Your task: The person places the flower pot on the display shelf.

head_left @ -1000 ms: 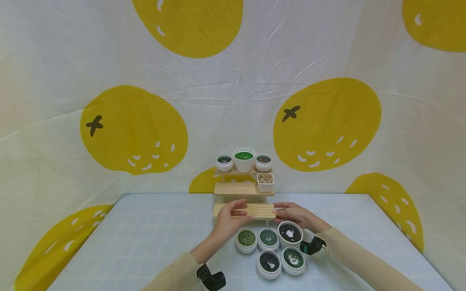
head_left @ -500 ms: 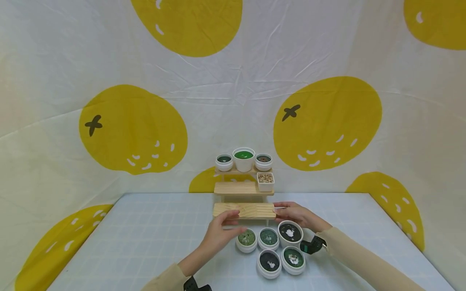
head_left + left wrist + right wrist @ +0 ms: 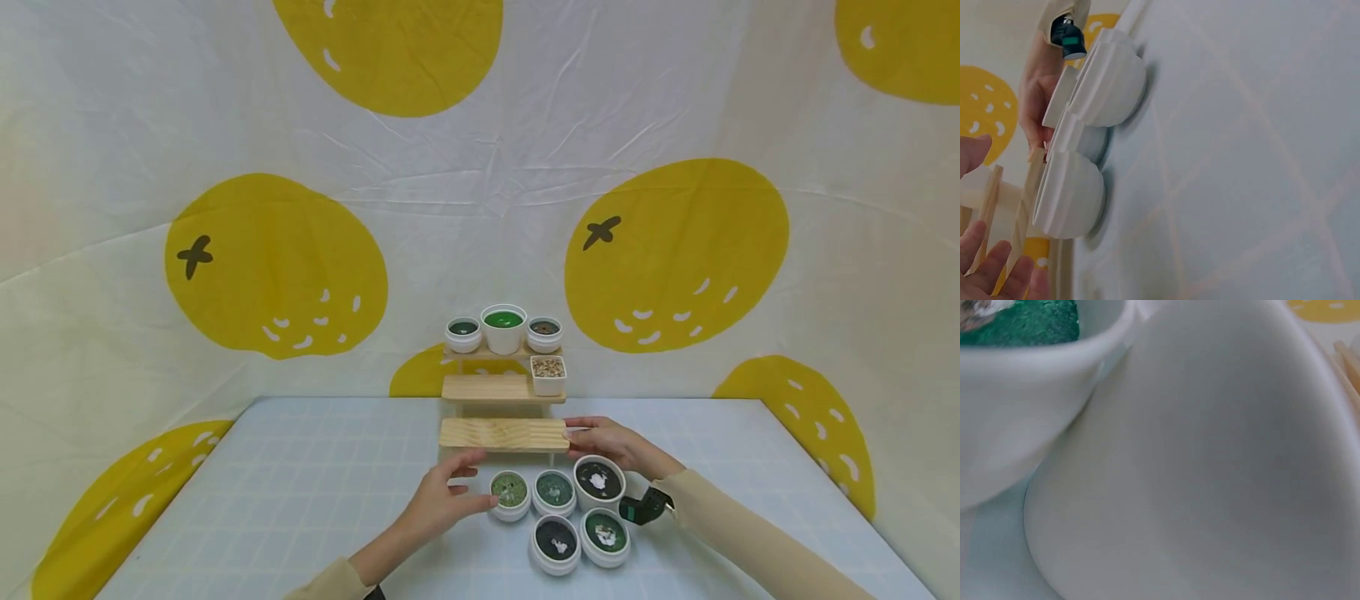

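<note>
A three-tier wooden display stand is at the table's far edge; its lowest wooden shelf (image 3: 502,435) has nothing on top. My right hand (image 3: 611,442) holds that shelf's right end between thumb and fingers. In the left wrist view the same right hand (image 3: 1039,103) shows beyond the pots. My left hand (image 3: 441,502), fingers spread, is beside a small white pot with light-green filling (image 3: 509,492). Its thumb is near the pot's rim; contact is unclear. The left wrist view shows the fingers (image 3: 997,265) apart, away from the white pot (image 3: 1072,197). The right hand is hidden in the right wrist view.
Beside the light-green pot stand a grey-green pot (image 3: 554,489), a larger dark pot (image 3: 598,481), another dark pot (image 3: 555,544) and a dark-green pot (image 3: 604,537). The top tier bears 3 pots; a square white cup (image 3: 548,377) stands on the middle shelf's right end.
My left hand has moved from over the lowest shelf toward the near left, down to the light-green pot's left side. The right hand has stayed at the shelf's end.
</note>
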The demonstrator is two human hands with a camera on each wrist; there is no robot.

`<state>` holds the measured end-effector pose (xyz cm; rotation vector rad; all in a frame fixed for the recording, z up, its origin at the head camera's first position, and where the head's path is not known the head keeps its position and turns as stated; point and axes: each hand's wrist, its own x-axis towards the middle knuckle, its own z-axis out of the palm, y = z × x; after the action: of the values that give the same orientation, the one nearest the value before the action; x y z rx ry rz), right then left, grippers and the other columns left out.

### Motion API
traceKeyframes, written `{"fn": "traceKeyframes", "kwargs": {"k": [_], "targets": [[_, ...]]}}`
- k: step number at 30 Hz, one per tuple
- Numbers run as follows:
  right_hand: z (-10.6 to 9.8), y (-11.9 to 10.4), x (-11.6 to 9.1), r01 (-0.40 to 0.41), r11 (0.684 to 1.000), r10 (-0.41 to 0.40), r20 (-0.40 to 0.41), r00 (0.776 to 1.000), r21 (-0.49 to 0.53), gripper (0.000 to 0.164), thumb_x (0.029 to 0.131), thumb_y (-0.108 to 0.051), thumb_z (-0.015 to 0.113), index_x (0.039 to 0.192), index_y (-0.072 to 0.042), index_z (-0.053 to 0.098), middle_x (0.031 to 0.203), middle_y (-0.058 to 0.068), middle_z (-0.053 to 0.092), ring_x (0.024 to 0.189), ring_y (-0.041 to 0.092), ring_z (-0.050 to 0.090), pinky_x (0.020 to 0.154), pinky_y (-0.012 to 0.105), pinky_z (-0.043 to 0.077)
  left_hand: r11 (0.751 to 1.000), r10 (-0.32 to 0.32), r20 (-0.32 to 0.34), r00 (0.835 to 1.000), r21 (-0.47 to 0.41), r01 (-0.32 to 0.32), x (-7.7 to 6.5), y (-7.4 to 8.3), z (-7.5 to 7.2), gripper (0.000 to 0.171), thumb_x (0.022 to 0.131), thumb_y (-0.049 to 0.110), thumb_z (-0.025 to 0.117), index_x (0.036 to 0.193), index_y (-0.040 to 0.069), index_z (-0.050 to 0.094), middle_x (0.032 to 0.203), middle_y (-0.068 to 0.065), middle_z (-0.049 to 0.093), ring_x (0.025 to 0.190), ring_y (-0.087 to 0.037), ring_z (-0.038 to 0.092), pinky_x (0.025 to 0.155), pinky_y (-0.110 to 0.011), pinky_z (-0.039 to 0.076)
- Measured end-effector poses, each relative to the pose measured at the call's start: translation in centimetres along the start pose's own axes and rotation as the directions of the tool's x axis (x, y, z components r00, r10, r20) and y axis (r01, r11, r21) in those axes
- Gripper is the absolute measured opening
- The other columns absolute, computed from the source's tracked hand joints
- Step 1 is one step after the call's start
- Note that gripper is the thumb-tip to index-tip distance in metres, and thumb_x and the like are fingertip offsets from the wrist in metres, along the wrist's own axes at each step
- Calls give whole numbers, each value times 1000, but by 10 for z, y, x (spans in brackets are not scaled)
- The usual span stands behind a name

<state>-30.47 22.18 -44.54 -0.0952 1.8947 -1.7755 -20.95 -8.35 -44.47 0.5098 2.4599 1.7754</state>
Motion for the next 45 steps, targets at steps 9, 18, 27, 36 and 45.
{"fn": "traceKeyframes", "kwargs": {"k": [9,18,27,36,45], "targets": [[-2,0,-3,18,1000,-18,35,999,-8,63,95,-10,56,144,13,24,104,4,64,84,8,64,79,20,56,1000,9,49,999,-15,-8,-9,-13,5,72,72,15,83,134,0,49,137,-20,51,121,-39,49,98,-51,47],[-1,-1,-3,18,1000,-18,45,999,2,62,96,-8,54,144,14,22,103,4,64,85,7,63,80,20,56,999,-10,65,998,-51,13,-12,-23,14,77,71,12,84,136,1,45,138,-20,49,123,-37,50,103,-49,45],[0,-1,-3,2,1000,-2,32,999,9,62,95,-9,55,144,12,24,102,3,65,84,7,64,80,21,56,995,27,62,998,-103,-21,-5,-24,25,79,70,7,84,136,-5,43,138,-24,47,123,-37,51,103,-42,45],[-1,-1,-2,-7,1000,7,14,1000,-4,63,95,-12,57,144,12,25,103,4,65,84,7,64,80,21,56,992,58,60,997,-117,-50,2,-28,33,79,69,5,84,135,-9,42,134,-26,48,119,-37,52,100,-31,48],[-2,-1,-2,-2,1000,2,26,1000,-4,64,95,-12,56,145,12,24,103,4,65,83,7,64,80,20,56,996,62,64,996,-75,-57,5,-29,36,78,68,3,83,134,-10,43,130,-23,52,118,-32,53,101,-31,48]]}}
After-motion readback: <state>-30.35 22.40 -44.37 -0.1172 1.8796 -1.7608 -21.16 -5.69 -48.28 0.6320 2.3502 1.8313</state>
